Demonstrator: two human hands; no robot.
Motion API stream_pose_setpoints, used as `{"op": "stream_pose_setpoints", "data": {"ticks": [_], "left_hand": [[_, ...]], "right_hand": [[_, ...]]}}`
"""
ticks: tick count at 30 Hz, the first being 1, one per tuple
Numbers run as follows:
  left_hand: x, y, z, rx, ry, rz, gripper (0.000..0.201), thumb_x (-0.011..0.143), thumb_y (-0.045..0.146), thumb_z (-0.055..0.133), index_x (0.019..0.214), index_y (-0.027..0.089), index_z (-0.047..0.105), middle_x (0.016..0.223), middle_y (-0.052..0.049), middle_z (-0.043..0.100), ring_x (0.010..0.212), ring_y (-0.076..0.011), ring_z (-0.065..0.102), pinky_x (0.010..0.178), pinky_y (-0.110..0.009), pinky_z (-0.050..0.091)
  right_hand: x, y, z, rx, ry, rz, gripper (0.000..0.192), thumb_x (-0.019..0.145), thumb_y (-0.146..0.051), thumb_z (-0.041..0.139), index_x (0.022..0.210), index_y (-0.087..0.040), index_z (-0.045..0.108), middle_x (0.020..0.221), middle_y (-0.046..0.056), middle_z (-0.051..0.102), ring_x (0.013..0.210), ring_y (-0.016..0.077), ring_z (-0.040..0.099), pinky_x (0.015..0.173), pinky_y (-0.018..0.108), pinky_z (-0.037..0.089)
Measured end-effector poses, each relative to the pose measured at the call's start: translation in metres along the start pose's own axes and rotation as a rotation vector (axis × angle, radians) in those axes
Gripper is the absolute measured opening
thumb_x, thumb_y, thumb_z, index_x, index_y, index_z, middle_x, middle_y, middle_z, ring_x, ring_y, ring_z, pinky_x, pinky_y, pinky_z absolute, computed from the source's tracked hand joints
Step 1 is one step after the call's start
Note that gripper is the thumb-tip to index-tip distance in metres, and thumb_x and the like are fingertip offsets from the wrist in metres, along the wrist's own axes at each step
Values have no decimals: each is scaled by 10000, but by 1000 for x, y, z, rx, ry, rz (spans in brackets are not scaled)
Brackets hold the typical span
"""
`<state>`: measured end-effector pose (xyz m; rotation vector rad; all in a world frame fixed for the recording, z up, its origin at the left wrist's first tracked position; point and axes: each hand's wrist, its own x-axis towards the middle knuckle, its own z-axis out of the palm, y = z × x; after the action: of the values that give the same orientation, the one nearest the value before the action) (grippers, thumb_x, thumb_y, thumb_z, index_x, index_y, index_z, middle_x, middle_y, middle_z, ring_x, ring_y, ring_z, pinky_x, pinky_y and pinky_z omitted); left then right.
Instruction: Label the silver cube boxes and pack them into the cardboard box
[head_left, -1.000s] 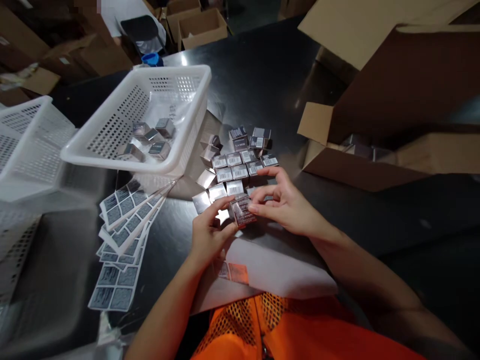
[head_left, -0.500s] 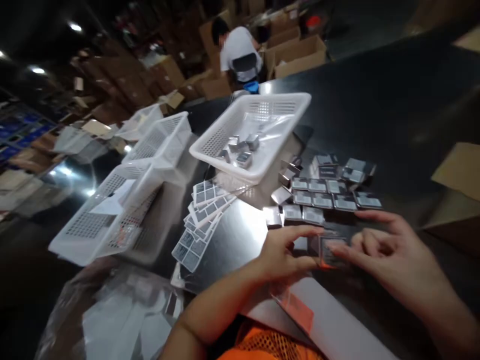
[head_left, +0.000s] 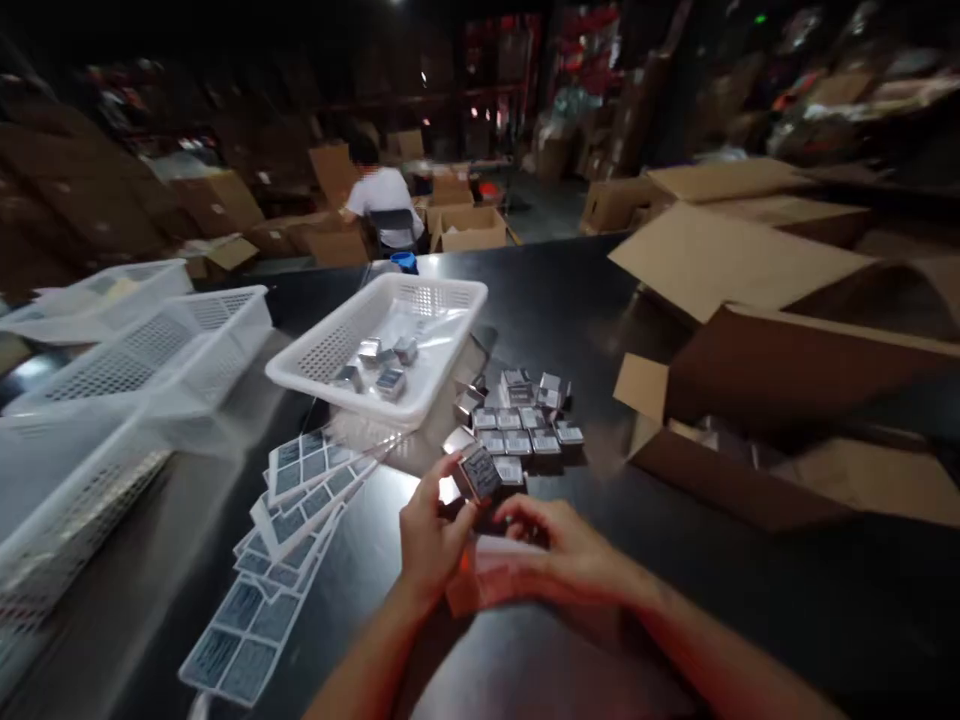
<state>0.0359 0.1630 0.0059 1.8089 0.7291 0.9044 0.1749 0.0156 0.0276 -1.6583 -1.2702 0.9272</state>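
Note:
My left hand (head_left: 433,535) pinches a small silver box (head_left: 480,472) between thumb and fingers, its face with a dark printed label turned up. Just to the right, my right hand (head_left: 559,545) is apart from that box, its fingers curled together; whatever they may hold is hidden. Beyond the hands, several small silver boxes with labels (head_left: 517,440) stand in rows on the dark table. Left of my left hand lie fanned sheets of dark square labels (head_left: 251,635).
A white plastic basket (head_left: 457,290) holds several silver boxes and clear plastic. More white baskets (head_left: 247,300) stand at the left. An open cardboard carton (head_left: 720,470) is on the right. A person in a white shirt (head_left: 386,200) sits beyond the table.
My view has swung right, bringing the carton into sight. My right hand has come off the small box, which my left hand now holds alone and tilted.

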Motion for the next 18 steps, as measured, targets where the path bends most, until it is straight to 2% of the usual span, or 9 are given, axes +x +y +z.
{"op": "stream_pose_setpoints", "data": {"ticks": [3,5,9,13,15,18], "left_hand": [[-2,-4,-1,54,32,14,501,729,246,788,1219,241,684,1135,-68,756,758,-175,722,570,-249,564],[-2,-6,-1,83,60,21,528,732,269,806,1241,244,669,1165,-71,745,840,-194,734,603,-255,580],[-1,-5,0,74,86,36,557,737,295,822,1264,245,650,1172,-62,739,954,-207,730,642,-242,592],[2,-2,1,12,100,15,559,744,280,811,1272,235,633,1185,-66,732,1055,-212,707,659,-223,586],[3,-1,0,-14,108,-12,563,745,286,813,1273,226,629,1185,-75,728,1053,-209,703,644,-215,578],[6,-2,-1,-28,122,-56,590,735,303,826,1283,230,619,1186,-80,726,988,-197,711,593,-202,552]], "right_hand": [[-5,-9,-3,-189,28,-27,323,873,-218,649,1194,-252,669,1049,52,760,967,242,723,862,359,545],[-6,-14,0,-318,29,-78,340,897,-202,666,1236,-209,662,1146,91,747,1055,253,700,929,379,530],[-3,-21,12,-345,69,-135,394,888,-336,760,1238,-181,666,1186,128,707,1097,270,671,950,405,546],[0,-21,17,-361,164,-207,495,844,-278,806,1298,-185,631,1307,149,623,1225,295,606,1053,467,511],[-1,-20,15,-394,138,-260,540,821,-244,823,1319,-192,619,1326,150,605,1255,300,577,1076,482,496],[-5,-16,10,-379,58,-255,454,858,-186,765,1292,-212,636,1216,114,655,1144,258,634,991,417,545]]}}
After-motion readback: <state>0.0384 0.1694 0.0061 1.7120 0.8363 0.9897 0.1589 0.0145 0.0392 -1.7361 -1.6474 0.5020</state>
